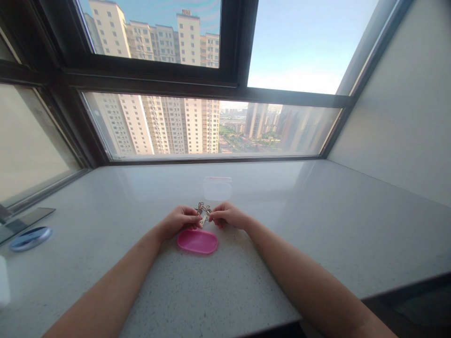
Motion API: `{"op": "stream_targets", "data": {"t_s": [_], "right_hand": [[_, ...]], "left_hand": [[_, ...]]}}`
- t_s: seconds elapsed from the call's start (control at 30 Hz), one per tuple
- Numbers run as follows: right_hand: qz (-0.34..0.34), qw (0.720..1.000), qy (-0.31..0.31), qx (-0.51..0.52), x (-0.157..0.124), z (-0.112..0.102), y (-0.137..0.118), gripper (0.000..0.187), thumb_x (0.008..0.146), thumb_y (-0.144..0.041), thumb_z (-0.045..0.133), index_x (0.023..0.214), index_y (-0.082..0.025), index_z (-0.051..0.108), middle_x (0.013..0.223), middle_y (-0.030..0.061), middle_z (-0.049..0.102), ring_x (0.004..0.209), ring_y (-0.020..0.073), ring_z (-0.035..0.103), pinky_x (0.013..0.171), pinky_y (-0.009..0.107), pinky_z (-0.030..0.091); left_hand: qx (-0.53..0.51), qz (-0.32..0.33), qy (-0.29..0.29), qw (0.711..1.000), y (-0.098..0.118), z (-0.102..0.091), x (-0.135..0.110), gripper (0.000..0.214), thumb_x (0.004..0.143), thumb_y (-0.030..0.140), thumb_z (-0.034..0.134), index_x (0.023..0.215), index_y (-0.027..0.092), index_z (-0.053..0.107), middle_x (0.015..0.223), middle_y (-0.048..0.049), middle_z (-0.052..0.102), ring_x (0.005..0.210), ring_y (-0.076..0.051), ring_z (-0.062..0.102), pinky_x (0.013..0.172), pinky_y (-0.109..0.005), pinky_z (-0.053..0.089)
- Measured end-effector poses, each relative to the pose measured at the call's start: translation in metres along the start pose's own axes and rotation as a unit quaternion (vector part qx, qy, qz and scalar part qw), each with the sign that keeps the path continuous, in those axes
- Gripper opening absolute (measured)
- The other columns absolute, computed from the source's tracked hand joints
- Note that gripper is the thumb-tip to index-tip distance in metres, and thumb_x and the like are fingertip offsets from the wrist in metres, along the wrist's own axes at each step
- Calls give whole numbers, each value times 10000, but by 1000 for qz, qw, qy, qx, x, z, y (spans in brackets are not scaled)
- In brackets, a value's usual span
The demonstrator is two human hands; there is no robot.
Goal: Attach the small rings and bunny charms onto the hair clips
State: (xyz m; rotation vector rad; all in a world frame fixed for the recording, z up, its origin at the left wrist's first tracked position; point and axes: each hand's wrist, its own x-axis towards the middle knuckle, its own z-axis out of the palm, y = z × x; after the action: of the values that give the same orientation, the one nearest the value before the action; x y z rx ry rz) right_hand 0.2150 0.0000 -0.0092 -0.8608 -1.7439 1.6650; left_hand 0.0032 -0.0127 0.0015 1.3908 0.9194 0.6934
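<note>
Between my two hands is a small bunch of keys (203, 220) on metal rings and clips (201, 208). My left hand (181, 219) has its fingers closed on the left side of the bunch. On the other side, my right hand (225, 215) pinches the right part of the metal rings. Just below the hands, a shallow pink oval tray (198, 241) lies on the pale speckled counter (183, 295). Behind them stands a clear plastic box (217, 188). The exact shape of the metal pieces is too small to make out.
At the left lie a blue-grey oval object (31, 239) and a dark flat glass-like panel (28, 223). A white object (3, 281) is cut off by the left edge. Dark-framed windows (211, 161) border the counter's back, and a white wall (398, 117) its right.
</note>
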Motion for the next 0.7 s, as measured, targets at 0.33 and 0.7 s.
{"op": "stream_targets", "data": {"t_s": [0.33,0.7], "right_hand": [[-1,1000,-7,-17,-2,-1,-2,335,679,-411,622,745,-84,648,508,-9,546,429,76,490,428,198,374],[0,1000,0,-11,-2,-1,-2,313,675,-382,623,748,-79,651,514,-3,552,433,79,495,424,198,379]], "left_hand": [[-21,-22,8,1000,0,0,1,243,623,325,699,680,95,645,634,-87,669,515,-134,574,522,-240,432],[-35,-41,14,998,-2,-3,5,243,609,303,705,703,86,649,624,-98,674,473,-110,553,478,-209,411]]}}
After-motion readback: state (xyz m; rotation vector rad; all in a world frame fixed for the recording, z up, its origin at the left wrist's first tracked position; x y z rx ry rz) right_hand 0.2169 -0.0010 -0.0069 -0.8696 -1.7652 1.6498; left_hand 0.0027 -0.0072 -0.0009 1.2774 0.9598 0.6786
